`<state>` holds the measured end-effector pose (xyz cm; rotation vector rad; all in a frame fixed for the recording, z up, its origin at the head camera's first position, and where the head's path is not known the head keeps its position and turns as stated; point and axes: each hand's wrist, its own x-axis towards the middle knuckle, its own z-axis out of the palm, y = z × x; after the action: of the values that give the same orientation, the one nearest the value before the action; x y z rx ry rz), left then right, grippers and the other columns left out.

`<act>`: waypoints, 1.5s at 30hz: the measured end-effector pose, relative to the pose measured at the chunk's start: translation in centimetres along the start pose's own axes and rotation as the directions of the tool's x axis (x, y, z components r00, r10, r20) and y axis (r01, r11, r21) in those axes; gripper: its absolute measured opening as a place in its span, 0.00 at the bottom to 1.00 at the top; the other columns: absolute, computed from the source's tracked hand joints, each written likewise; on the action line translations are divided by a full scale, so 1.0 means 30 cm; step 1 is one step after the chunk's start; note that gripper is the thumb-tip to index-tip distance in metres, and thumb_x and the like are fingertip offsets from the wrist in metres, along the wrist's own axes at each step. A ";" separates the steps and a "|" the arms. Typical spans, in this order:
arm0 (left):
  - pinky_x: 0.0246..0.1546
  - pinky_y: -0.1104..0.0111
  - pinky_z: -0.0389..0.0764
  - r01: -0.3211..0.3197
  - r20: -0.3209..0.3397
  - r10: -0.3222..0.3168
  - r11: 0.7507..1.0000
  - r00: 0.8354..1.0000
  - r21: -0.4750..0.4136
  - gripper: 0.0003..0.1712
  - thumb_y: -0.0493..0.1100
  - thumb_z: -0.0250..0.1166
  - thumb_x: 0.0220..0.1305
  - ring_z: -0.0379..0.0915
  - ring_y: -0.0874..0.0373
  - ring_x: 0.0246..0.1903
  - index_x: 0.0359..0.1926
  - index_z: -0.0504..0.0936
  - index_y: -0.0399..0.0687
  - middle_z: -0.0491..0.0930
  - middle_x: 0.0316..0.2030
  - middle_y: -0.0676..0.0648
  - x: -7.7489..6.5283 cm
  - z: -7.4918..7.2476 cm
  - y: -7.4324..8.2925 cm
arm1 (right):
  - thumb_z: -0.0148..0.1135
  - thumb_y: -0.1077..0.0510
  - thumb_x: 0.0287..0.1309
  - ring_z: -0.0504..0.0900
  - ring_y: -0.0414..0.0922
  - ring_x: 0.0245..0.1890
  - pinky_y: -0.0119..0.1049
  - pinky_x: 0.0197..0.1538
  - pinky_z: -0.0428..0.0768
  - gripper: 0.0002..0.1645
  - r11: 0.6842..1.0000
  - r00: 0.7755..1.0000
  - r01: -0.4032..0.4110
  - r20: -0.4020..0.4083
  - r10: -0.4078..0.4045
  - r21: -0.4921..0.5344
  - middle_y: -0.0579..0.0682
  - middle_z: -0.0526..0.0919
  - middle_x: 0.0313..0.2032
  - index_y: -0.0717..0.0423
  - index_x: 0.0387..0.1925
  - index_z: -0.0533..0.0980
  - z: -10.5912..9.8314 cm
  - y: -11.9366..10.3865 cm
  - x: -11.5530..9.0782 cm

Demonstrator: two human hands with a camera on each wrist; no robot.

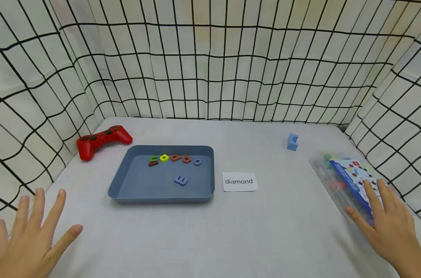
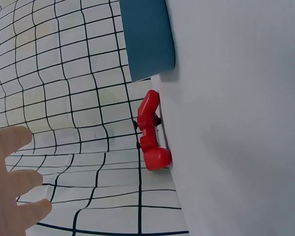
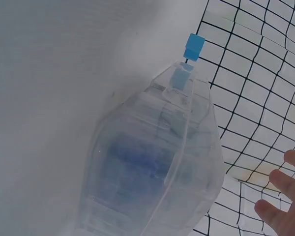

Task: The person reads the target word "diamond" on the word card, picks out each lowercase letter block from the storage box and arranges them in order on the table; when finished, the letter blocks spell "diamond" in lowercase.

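My left hand (image 1: 28, 239) is at the lower left with its fingers spread and holds nothing. In the left wrist view its fingertips (image 2: 32, 211) show at the left edge. On the right, my right hand (image 1: 391, 224) stretches its fingers over a clear plastic box (image 1: 323, 173) bearing a blue and white printed sheet (image 1: 354, 177). The right wrist view has that hand's fingertips (image 3: 285, 182) to the right of the box. Several small coloured letters lie in a blue-grey tray (image 1: 144, 189), among them a purple m (image 1: 180, 180) and a yellow letter (image 1: 164, 158).
A white card (image 1: 240, 182) printed "diamond" lies right of the tray. Behind the tray's left side is a red game controller (image 1: 104, 140). A light blue block (image 1: 292, 142) stands at the back right. Black netting (image 1: 210, 81) over white cloth encloses the white table (image 1: 210, 239).
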<state>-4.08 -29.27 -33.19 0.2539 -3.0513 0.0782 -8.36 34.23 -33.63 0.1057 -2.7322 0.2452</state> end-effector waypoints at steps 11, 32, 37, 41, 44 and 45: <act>0.45 0.41 0.30 -0.224 -0.111 0.195 0.860 0.975 -0.459 0.42 0.54 0.51 0.55 0.19 0.39 0.57 0.64 0.42 0.44 0.26 0.61 0.37 0.077 -0.035 -0.006 | 0.56 0.44 0.46 0.40 0.66 0.57 0.66 0.44 0.40 0.48 0.987 0.996 0.041 0.069 -0.053 0.157 0.58 0.40 0.62 0.48 0.64 0.42 -0.011 -0.079 0.065; 0.54 0.53 0.39 0.171 0.164 0.297 0.003 0.941 -0.985 0.37 0.52 0.47 0.59 0.34 0.48 0.59 0.63 0.44 0.38 0.37 0.62 0.41 0.363 0.104 0.072 | 0.55 0.42 0.45 0.70 0.47 0.46 0.43 0.41 0.70 0.37 0.809 0.885 0.216 0.241 -0.399 0.547 0.46 0.64 0.54 0.43 0.58 0.59 0.183 -0.475 0.427; 0.54 0.54 0.35 0.227 0.184 0.307 -0.113 0.934 -0.967 0.35 0.49 0.48 0.59 0.26 0.51 0.60 0.63 0.45 0.42 0.31 0.63 0.46 0.361 0.149 0.083 | 0.58 0.47 0.45 0.70 0.41 0.46 0.36 0.42 0.70 0.34 0.740 0.825 0.280 0.241 -0.511 0.611 0.43 0.65 0.54 0.43 0.57 0.61 0.247 -0.595 0.501; 0.53 0.53 0.29 0.190 0.141 0.333 -0.118 0.932 -0.975 0.34 0.44 0.49 0.59 0.18 0.53 0.59 0.63 0.45 0.43 0.25 0.63 0.48 0.353 0.178 0.082 | 0.58 0.49 0.46 0.71 0.40 0.45 0.33 0.41 0.70 0.32 0.696 0.771 0.307 0.260 -0.582 0.649 0.43 0.66 0.53 0.46 0.56 0.63 0.304 -0.685 0.550; 0.52 0.53 0.24 0.140 0.088 0.353 -0.127 0.931 -0.982 0.34 0.35 0.48 0.59 0.14 0.55 0.58 0.63 0.44 0.43 0.23 0.62 0.49 0.347 0.193 0.077 | 0.57 0.52 0.47 0.70 0.41 0.45 0.33 0.42 0.70 0.31 0.669 0.730 0.323 0.274 -0.626 0.669 0.46 0.67 0.53 0.50 0.56 0.63 0.351 -0.751 0.581; 0.51 0.53 0.24 0.132 0.076 0.356 -0.135 0.931 -0.982 0.34 0.32 0.47 0.58 0.14 0.56 0.58 0.63 0.44 0.43 0.23 0.62 0.49 0.345 0.197 0.075 | 0.57 0.53 0.48 0.70 0.41 0.46 0.33 0.42 0.70 0.30 0.664 0.720 0.324 0.280 -0.635 0.674 0.46 0.67 0.52 0.51 0.56 0.63 0.366 -0.774 0.588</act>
<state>-15.08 -29.08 -38.31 -0.1984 -2.2061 -2.4421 -26.22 8.70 -33.07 1.2534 -2.8433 1.0177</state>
